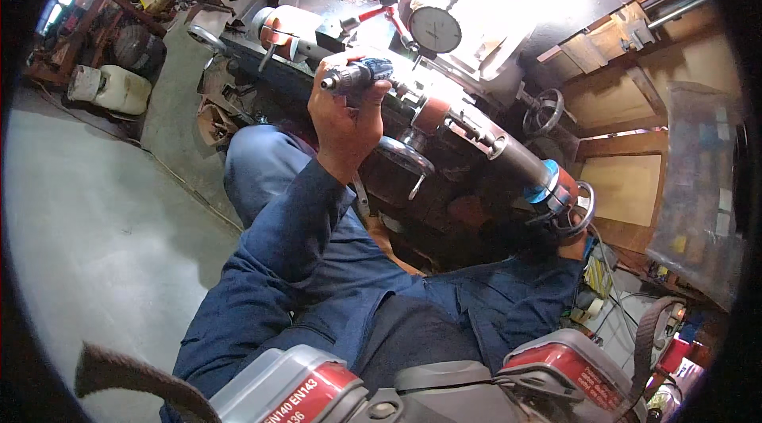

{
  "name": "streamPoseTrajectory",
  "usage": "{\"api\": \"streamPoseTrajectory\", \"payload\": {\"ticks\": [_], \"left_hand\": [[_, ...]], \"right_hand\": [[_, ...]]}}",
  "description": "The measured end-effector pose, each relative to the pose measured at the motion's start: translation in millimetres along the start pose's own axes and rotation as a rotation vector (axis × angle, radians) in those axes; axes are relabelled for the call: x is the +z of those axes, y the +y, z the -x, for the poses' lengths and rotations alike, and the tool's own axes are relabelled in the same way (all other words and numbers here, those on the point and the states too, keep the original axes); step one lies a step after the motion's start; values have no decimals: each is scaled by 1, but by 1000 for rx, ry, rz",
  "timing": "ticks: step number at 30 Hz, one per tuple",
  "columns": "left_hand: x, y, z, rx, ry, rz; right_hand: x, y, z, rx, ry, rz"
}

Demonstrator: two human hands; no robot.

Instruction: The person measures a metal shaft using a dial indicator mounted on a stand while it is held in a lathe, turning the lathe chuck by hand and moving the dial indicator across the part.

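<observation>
Well left of the round dial gauge (435,30) sits a white plastic jug (111,90). Just below and left of the gauge, the left hand (343,123) is closed around a small tool (343,78) with a dark nose and blue body. Below the gauge is a metal wheel (406,155), and well to the gauge's lower right the right hand (571,247) is near a ring-shaped handle (590,209), too hidden to tell how open it is or whether it holds anything.
</observation>
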State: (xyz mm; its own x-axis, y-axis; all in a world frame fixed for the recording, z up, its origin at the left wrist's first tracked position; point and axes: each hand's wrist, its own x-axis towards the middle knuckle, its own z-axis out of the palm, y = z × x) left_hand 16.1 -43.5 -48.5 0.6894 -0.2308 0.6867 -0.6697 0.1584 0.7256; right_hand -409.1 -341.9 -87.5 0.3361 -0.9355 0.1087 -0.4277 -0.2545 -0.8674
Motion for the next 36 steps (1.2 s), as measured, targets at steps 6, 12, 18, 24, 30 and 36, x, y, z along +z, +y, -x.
{"api": "streamPoseTrajectory", "payload": {"ticks": [6, 12, 18, 24, 30, 36], "left_hand": [[2, 19, 1, -96, -54, 44], [5, 17, 5, 25, -53, -16], [-1, 16, 10, 260, -164, -258], [-3, 30, 12, 100, 154, 75], [-3, 16, 7, 61, 148, 122], [-7, 18, 8, 76, 161, 146]], "right_hand": [[1, 1, 5, 0, 17, 15], [3, 2, 16, 4, 30, 36], [4, 2, 23, 9, 1, 50], [-8, 3, 34, 11, -99, 130], [-54, -18, 69, 16, -310, 353], [-56, -45, 48, 87, -196, -28]]}}
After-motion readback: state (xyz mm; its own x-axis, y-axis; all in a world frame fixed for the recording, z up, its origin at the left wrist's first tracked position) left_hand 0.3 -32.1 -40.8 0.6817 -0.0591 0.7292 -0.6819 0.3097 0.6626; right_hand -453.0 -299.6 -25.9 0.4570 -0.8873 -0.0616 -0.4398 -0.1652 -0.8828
